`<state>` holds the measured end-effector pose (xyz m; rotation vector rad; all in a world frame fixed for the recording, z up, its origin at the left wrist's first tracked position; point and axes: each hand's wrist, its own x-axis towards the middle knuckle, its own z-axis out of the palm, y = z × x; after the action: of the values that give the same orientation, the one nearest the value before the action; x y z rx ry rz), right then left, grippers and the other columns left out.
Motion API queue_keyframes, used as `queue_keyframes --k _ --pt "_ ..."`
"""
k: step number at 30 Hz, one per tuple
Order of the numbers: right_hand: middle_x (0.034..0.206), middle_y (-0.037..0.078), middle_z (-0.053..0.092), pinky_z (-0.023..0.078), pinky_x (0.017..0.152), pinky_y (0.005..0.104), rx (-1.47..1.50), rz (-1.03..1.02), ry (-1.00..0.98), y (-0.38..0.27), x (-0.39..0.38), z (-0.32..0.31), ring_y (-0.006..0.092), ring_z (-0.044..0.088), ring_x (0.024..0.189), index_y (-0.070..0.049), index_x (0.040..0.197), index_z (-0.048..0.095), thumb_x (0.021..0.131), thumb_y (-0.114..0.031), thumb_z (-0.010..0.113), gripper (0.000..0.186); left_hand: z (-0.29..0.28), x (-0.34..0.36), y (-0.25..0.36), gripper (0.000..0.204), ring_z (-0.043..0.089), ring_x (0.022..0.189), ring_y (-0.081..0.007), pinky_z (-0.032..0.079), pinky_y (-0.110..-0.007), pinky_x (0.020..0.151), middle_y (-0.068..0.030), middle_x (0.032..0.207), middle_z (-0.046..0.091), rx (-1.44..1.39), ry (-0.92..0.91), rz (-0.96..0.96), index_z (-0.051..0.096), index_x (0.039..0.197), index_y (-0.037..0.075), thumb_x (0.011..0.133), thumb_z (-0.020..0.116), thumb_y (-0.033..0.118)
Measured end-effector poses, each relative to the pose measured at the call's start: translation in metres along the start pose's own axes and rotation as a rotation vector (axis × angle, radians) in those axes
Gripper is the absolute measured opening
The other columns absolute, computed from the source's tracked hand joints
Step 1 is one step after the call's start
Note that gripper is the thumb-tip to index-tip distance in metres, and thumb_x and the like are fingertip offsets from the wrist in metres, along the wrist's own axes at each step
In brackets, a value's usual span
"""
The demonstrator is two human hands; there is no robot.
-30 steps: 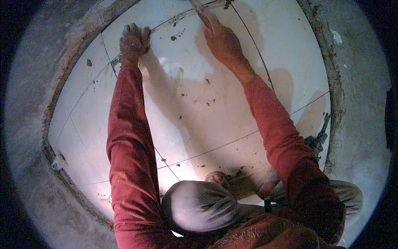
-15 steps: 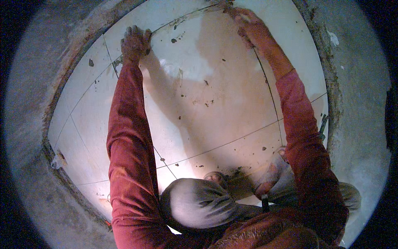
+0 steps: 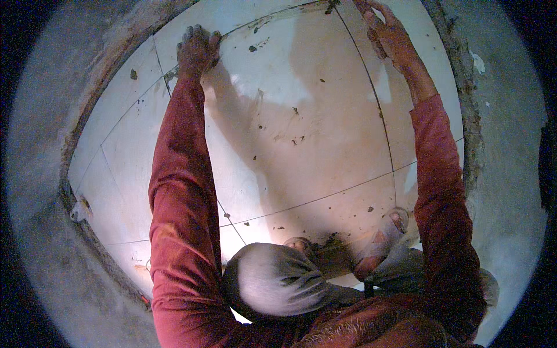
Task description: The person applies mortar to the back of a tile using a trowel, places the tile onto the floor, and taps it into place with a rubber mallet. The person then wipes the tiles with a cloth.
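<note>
My left hand (image 3: 198, 49) rests near the upper left tile seam, fingers bent and somewhat apart on the white tiled floor (image 3: 307, 133). My right hand (image 3: 387, 40) reaches to the upper right edge of the view, with some fingers stretched forward and others curled around something thin that I cannot make out. A dark joint line (image 3: 367, 72) runs just left of it. Scattered dark crumbs (image 3: 253, 49) and a grimy smear along the upper seam lie between my hands. Both arms cast shadows across the tiles.
Grey concrete walls (image 3: 505, 162) with rough, crusted bases border the tiles on both sides. My grey-trousered knee (image 3: 275, 281) is at the bottom, with sandalled feet (image 3: 394, 223) beside dark debris. A small pale fitting (image 3: 78, 211) sits at the lower left wall edge.
My right hand has moved right and up from the top middle to the upper right, along with its arm. My left hand has shifted only slightly.
</note>
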<state>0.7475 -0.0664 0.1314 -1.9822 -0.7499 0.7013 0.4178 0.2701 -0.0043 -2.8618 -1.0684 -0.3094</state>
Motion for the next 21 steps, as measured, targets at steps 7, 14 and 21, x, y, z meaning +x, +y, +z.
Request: queue_keyframes --k 7,14,21 --pt "0.098 0.003 0.068 0.052 0.070 0.0288 -0.157 -0.341 0.010 0.011 -0.037 0.036 0.0133 0.062 0.075 -0.014 0.150 0.049 0.105 -0.042 0.059 0.054 0.007 0.004 -0.011 0.045 0.063 0.110 -0.0427 0.054 -0.060 0.082 -0.0225 0.118 0.062 0.200 -0.153 0.119 0.063 0.120 0.013 0.099 0.053 0.052" --pt "0.073 -0.004 0.051 0.039 0.045 0.0272 0.151 0.448 -0.178 0.075 -0.199 0.070 0.0084 0.049 0.054 -0.016 0.119 0.056 0.105 -0.039 0.060 0.028 0.041 -0.006 -0.001 0.072 0.047 0.138 -0.0461 0.041 -0.059 0.111 -0.0281 0.149 0.050 0.189 0.162 -0.087 0.048 0.147 0.000 0.101 0.050 0.056" --pt "0.065 -0.001 0.049 0.043 0.044 0.0279 0.330 0.343 -0.171 0.076 -0.215 0.080 0.0107 0.049 0.048 -0.011 0.107 0.053 0.106 -0.049 0.055 0.037 -0.004 -0.031 0.004 0.053 0.057 0.126 -0.0419 0.043 -0.065 0.104 -0.0182 0.132 0.063 0.034 0.126 0.015 0.060 0.137 0.018 0.097 0.058 0.052"
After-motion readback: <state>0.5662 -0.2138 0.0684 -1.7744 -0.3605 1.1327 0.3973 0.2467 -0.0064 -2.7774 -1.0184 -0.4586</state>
